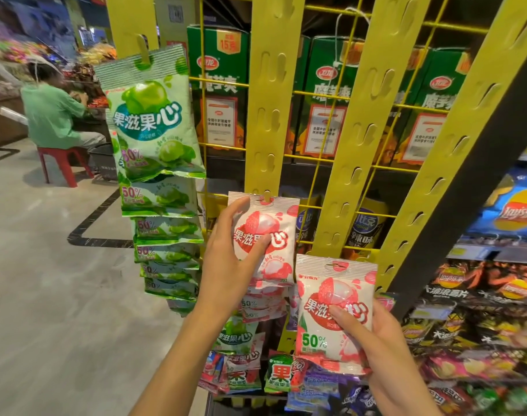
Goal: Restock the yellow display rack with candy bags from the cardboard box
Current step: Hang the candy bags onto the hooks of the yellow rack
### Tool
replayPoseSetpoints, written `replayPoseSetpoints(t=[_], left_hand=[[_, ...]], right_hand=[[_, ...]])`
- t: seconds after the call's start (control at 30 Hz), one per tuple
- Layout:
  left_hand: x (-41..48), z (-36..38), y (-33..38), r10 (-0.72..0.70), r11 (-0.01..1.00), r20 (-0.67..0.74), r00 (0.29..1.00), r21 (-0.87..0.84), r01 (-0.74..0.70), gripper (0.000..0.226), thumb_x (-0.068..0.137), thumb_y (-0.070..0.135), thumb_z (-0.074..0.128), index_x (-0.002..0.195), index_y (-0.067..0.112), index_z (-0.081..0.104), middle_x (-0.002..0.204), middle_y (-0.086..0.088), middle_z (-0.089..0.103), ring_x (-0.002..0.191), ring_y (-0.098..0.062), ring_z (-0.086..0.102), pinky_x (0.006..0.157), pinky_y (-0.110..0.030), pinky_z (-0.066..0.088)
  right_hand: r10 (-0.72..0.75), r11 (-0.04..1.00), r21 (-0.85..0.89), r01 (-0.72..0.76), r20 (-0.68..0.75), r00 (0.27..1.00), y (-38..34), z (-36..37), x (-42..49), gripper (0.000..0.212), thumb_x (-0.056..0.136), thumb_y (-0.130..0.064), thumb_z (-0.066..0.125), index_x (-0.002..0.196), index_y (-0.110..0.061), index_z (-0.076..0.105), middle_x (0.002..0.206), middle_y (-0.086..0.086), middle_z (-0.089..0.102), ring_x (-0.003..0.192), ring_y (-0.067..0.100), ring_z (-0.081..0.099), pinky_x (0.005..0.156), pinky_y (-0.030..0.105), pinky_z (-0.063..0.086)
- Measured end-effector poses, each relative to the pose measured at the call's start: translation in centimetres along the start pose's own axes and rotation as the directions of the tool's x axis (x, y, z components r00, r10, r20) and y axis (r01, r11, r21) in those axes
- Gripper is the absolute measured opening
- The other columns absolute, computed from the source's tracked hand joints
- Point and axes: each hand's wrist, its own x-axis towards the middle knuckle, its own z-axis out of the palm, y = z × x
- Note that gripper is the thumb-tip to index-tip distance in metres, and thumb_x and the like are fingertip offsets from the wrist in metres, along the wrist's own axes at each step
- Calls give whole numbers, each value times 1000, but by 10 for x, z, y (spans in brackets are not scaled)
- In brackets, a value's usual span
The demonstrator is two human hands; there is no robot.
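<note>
The yellow display rack (271, 94) has vertical clip strips on a wire grid. My left hand (229, 250) grips a pink-and-white lychee candy bag (274, 223) whose top hole sits on a tab of the second strip. My right hand (373, 340) holds another pink lychee bag (331, 304) lower right, off the strip. Green candy bags (151, 121) hang in a column on the left strip. More pink bags hang below the one in my left hand. The cardboard box is hidden; mixed candy bags (256, 370) lie heaped below.
Green boxes (217, 94) stand behind the wire grid. Chip bags (511, 214) fill shelves on the right. A person in a green shirt (52, 115) sits on a red stool (61, 163) at the far left, on a grey floor.
</note>
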Motion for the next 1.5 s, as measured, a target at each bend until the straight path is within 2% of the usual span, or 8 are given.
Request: replayPoseSetpoints(t=[0.53,0.63,0.77,0.87,1.0,1.23,1.4,1.5], left_hand=[[-8,-2,0,102,946,60,993,302,-115,67,88,35,71,144,41,35,133,7,38,121,-11,49,97,-34,53],[-4,-6,4,114,909,60,992,397,-129,67,86,33,73,143,43,38,143,10,23,130,-17,41,99,-28,46],[5,-13,14,186,873,50,981,450,-188,60,87,29,73,140,38,46,149,1,23,138,-21,34,101,-34,44],[12,-19,23,215,876,61,975,430,-220,58,91,25,66,143,35,43,150,0,27,135,-19,36,104,-35,44],[19,-30,36,264,887,106,959,364,-284,57,96,14,57,147,33,38,147,4,33,135,-10,35,109,-23,32],[43,-35,72,282,935,85,956,197,-294,53,100,6,44,149,25,36,138,4,40,125,-1,41,104,-19,36],[61,-34,82,254,959,71,965,111,-261,49,103,8,39,147,28,38,133,4,42,112,4,47,95,-17,42],[66,-34,83,231,968,71,970,87,-236,48,103,10,38,147,30,38,137,4,41,126,-6,45,101,-24,43]], right_hand=[[-77,997,10,77,35,996,-8,10,-5,37,81,-10,71,117,-16,65,106,9,76,99,28,73,94,53,54],[-142,990,-13,143,56,988,-18,16,-4,40,77,-15,74,116,-19,65,103,6,77,95,27,75,86,51,58],[-276,959,-50,279,52,960,-30,27,1,62,72,-19,78,128,-29,54,108,-1,75,95,22,75,74,44,63],[-388,917,-75,392,61,920,-35,34,7,82,76,-14,79,140,-48,39,116,-6,72,98,18,74,75,43,63],[-501,854,-93,511,110,858,-42,43,17,87,78,-17,79,136,-64,35,137,-9,59,116,17,66,82,45,61],[-625,761,-96,641,156,765,-52,59,35,82,83,-9,75,141,-53,37,148,-16,46,118,3,62,79,26,60],[-628,741,-135,658,207,750,-55,68,51,76,83,-16,77,141,-52,43,146,-16,50,122,12,61,89,43,59],[-633,737,-136,663,208,746,-59,72,57,74,83,-17,78,140,-51,46,144,-20,51,124,14,60,91,49,58]])
